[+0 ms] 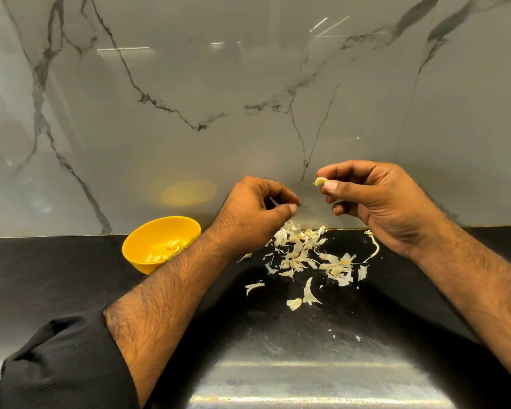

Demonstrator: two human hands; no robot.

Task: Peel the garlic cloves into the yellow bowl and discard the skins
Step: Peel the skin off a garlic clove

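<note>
Head view shows a garlic clove [320, 181] pinched at the fingertips of the right hand [378, 202], right of centre, above the skins [307, 258] scattered on the dark worktop [71, 290]. The left hand [257, 214] has its fingers curled, thumb to forefinger; whether they pinch a shred is unclear. At lower left sits the yellow bowl [136, 249], holding peeled cloves. A slippery clove could drop among the skins.

Glossy grey marble wall [248, 84] with dark veins rises behind a black countertop [56, 276]
</note>
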